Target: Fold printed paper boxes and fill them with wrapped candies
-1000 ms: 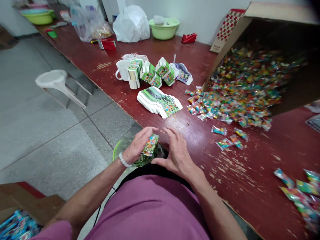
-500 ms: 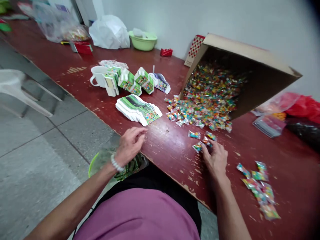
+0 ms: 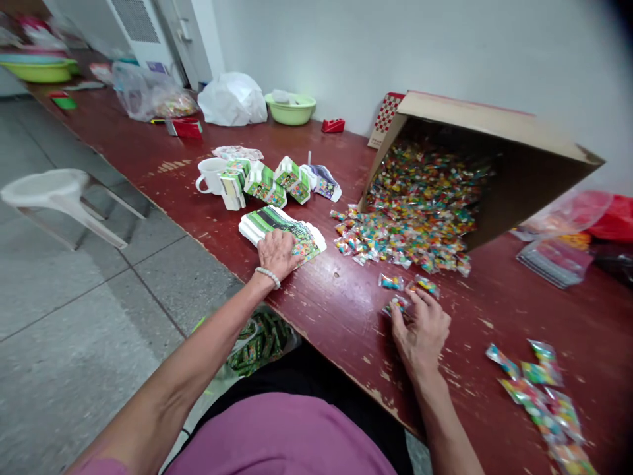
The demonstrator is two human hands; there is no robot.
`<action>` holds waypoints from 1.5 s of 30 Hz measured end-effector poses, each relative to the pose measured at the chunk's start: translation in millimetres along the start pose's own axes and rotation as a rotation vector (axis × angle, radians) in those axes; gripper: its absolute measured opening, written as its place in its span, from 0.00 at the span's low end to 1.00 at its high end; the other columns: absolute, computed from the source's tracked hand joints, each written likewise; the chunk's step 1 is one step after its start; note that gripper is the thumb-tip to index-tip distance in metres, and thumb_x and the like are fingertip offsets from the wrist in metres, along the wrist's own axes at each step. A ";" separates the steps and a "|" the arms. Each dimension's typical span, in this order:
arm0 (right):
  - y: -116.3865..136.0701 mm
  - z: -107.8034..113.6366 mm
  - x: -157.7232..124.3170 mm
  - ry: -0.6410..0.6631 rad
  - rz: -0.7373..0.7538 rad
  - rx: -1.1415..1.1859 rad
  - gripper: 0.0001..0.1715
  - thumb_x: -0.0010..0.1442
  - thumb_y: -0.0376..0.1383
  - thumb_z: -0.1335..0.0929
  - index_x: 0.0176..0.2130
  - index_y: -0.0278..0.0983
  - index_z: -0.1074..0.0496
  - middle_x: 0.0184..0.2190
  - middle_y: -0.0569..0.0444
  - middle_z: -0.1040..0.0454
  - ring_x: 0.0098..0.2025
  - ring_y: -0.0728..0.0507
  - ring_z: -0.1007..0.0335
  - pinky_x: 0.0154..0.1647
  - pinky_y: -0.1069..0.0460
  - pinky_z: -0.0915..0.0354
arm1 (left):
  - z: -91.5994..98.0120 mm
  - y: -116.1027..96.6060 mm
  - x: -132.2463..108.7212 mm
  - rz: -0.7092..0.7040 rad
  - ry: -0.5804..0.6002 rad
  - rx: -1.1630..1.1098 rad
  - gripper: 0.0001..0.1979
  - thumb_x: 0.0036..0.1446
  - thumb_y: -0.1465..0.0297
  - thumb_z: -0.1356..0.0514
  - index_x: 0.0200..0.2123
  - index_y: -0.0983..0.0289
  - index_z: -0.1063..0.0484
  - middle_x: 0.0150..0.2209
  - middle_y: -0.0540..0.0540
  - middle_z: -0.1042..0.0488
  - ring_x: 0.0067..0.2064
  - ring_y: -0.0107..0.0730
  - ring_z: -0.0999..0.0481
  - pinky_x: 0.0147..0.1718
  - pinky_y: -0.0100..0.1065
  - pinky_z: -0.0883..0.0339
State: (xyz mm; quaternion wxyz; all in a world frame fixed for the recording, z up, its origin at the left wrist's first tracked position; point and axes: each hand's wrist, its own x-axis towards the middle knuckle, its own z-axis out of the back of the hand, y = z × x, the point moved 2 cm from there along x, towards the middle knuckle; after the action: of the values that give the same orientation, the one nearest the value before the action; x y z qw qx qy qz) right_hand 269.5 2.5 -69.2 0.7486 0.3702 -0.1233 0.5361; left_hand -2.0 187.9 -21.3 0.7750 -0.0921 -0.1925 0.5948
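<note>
My left hand [image 3: 277, 254], with a beaded bracelet at the wrist, is on the near side of a fanned stack of flattened green-and-white cartons [image 3: 309, 232]. Its fingers bend over the top carton and the thumb lies toward the right; the fingertips are partly hidden. To the right, my right hand [image 3: 422, 326] rests on the table with curled fingers around small clear candy packets. One packet [image 3: 395, 305] shows at the thumb, and whatever lies under the fingers is hidden. Beside that hand are another packet [image 3: 391, 282] and a further packet [image 3: 427, 285].
A tipped cardboard box [image 3: 494, 109] spills a heap of candy packets [image 3: 395, 231] onto the red table [image 3: 336, 316]. Several packets [image 3: 544, 402] lie at right. Folded green cartons [image 3: 264, 183] stand by a white mug [image 3: 211, 175]. A white stool [image 3: 59, 188] is left.
My left hand has moved forward from the table edge onto the carton stack. My right hand stays by the candy packets, its fingers now covering one of them. The view has shifted slightly.
</note>
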 end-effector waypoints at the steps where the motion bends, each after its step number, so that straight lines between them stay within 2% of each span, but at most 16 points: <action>1: 8.4 2.1 0.3 -0.005 -0.011 0.064 0.22 0.61 0.43 0.32 0.52 0.37 0.28 0.52 0.39 0.29 0.55 0.32 0.35 0.54 0.35 0.42 | 1.9 -0.5 -3.1 0.015 0.005 -0.042 0.14 0.57 0.60 0.38 0.42 0.62 0.28 0.45 0.63 0.27 0.50 0.53 0.32 0.46 0.46 0.41; 4: 44.1 1.9 -3.9 0.114 -0.149 0.410 0.24 0.60 0.44 0.31 0.53 0.38 0.29 0.50 0.42 0.27 0.47 0.37 0.31 0.49 0.39 0.35 | 6.7 -4.8 -25.5 0.036 0.060 -0.180 0.10 0.58 0.60 0.40 0.36 0.61 0.30 0.32 0.53 0.25 0.37 0.40 0.27 0.37 0.37 0.37; 6: 70.7 -3.2 -9.3 0.281 -0.385 0.713 0.28 0.60 0.45 0.31 0.56 0.38 0.33 0.49 0.44 0.26 0.40 0.41 0.29 0.42 0.44 0.31 | 9.8 -9.4 -50.4 0.025 0.155 -0.372 0.12 0.56 0.59 0.38 0.32 0.61 0.33 0.28 0.49 0.27 0.30 0.32 0.28 0.31 0.31 0.37; 10: 111.8 -6.2 -13.7 0.520 -0.607 1.196 0.20 0.59 0.46 0.29 0.46 0.37 0.26 0.39 0.50 0.22 0.37 0.44 0.27 0.42 0.48 0.30 | 16.4 -18.3 -103.5 0.188 0.556 -1.129 0.17 0.49 0.60 0.30 0.33 0.63 0.33 0.28 0.47 0.29 0.28 0.26 0.30 0.28 0.27 0.39; 12: 120.6 -2.5 -14.9 0.641 -0.635 1.321 0.16 0.59 0.46 0.28 0.41 0.37 0.25 0.31 0.54 0.23 0.30 0.46 0.29 0.35 0.50 0.31 | 19.2 -24.1 -122.1 0.248 0.810 -1.344 0.20 0.48 0.60 0.30 0.40 0.64 0.30 0.35 0.52 0.24 0.33 0.29 0.25 0.33 0.28 0.35; 15: 127.5 6.2 -18.3 0.839 -0.604 1.418 0.15 0.60 0.46 0.28 0.41 0.39 0.26 0.28 0.57 0.25 0.25 0.49 0.32 0.29 0.52 0.32 | 20.8 -34.9 -138.6 0.196 1.212 -1.572 0.27 0.44 0.58 0.29 0.45 0.67 0.25 0.44 0.63 0.22 0.42 0.41 0.21 0.43 0.36 0.32; 18: 131.9 14.6 -20.1 0.912 -0.574 1.431 0.16 0.59 0.47 0.28 0.43 0.41 0.26 0.30 0.56 0.27 0.31 0.46 0.28 0.32 0.51 0.31 | 18.3 -42.3 -146.6 0.179 1.403 -1.669 0.27 0.39 0.57 0.27 0.40 0.68 0.22 0.38 0.64 0.20 0.36 0.45 0.20 0.40 0.39 0.30; 21: 136.2 21.3 -19.7 0.949 -0.585 1.458 0.20 0.59 0.47 0.28 0.49 0.43 0.29 0.31 0.56 0.28 0.32 0.45 0.27 0.33 0.51 0.30 | 16.1 -45.1 -149.6 0.211 1.391 -1.699 0.30 0.34 0.56 0.24 0.39 0.66 0.22 0.34 0.60 0.19 0.32 0.43 0.20 0.35 0.37 0.29; 25: 139.6 30.0 -17.3 0.947 -0.550 1.442 0.32 0.57 0.42 0.26 0.57 0.45 0.36 0.36 0.56 0.26 0.33 0.47 0.27 0.34 0.52 0.30 | 20.0 -45.9 -148.7 0.136 1.317 -1.632 0.31 0.30 0.52 0.24 0.35 0.66 0.21 0.32 0.59 0.20 0.34 0.43 0.20 0.36 0.37 0.30; 30: 139.3 35.7 -17.8 0.851 -0.506 1.421 0.41 0.51 0.40 0.23 0.60 0.46 0.37 0.42 0.54 0.25 0.40 0.44 0.26 0.38 0.50 0.28 | 27.6 -48.6 -146.3 0.161 1.191 -1.572 0.22 0.38 0.57 0.25 0.31 0.67 0.22 0.28 0.56 0.21 0.29 0.36 0.21 0.31 0.32 0.31; 33: 138.5 35.1 -21.6 0.801 -0.491 1.412 0.35 0.53 0.39 0.23 0.57 0.44 0.33 0.44 0.52 0.24 0.38 0.46 0.26 0.39 0.51 0.28 | 28.3 -51.9 -146.9 0.215 1.084 -1.523 0.17 0.42 0.62 0.27 0.31 0.67 0.23 0.27 0.55 0.22 0.28 0.35 0.21 0.30 0.32 0.30; 37: 137.6 27.5 -29.2 0.881 -0.611 1.396 0.18 0.60 0.47 0.29 0.44 0.38 0.27 0.23 0.59 0.28 0.16 0.52 0.38 0.17 0.55 0.36 | 23.7 -56.2 -145.2 0.253 0.923 -1.391 0.13 0.49 0.63 0.31 0.31 0.68 0.25 0.25 0.53 0.24 0.26 0.33 0.23 0.30 0.34 0.29; 39: 133.6 23.8 -28.3 0.769 -0.612 1.315 0.17 0.59 0.48 0.28 0.39 0.37 0.25 0.23 0.57 0.27 0.19 0.50 0.34 0.21 0.54 0.34 | 22.2 -57.7 -141.9 0.182 0.862 -1.306 0.12 0.52 0.63 0.32 0.31 0.68 0.25 0.27 0.53 0.24 0.30 0.32 0.24 0.33 0.33 0.31; 41: 128.0 21.0 -25.3 0.631 -0.573 1.216 0.16 0.58 0.47 0.27 0.37 0.37 0.23 0.30 0.54 0.22 0.29 0.47 0.28 0.30 0.53 0.31 | 23.0 -57.4 -138.1 0.116 0.757 -1.235 0.11 0.53 0.65 0.33 0.35 0.67 0.25 0.33 0.53 0.23 0.37 0.33 0.24 0.38 0.32 0.31; 43: 123.8 18.4 -23.2 0.583 -0.544 1.172 0.15 0.58 0.46 0.28 0.40 0.37 0.22 0.36 0.52 0.21 0.36 0.44 0.26 0.37 0.51 0.30 | 25.2 -55.8 -137.0 0.136 0.646 -1.226 0.15 0.53 0.66 0.33 0.43 0.64 0.28 0.40 0.53 0.23 0.42 0.34 0.24 0.42 0.32 0.31; 45: 121.8 16.3 -23.1 0.560 -0.573 1.201 0.18 0.58 0.44 0.27 0.46 0.39 0.25 0.37 0.53 0.21 0.36 0.44 0.26 0.38 0.51 0.30 | 27.4 -54.7 -139.8 0.205 0.563 -1.264 0.22 0.53 0.67 0.33 0.49 0.60 0.35 0.41 0.52 0.23 0.40 0.33 0.22 0.39 0.32 0.29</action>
State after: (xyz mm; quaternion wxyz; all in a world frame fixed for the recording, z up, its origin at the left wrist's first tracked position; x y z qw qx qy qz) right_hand 155.0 -6.7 -19.9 0.5306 0.5843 0.4913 0.3685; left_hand 4.8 36.6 -2.5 0.5333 -0.6935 -0.2840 0.3923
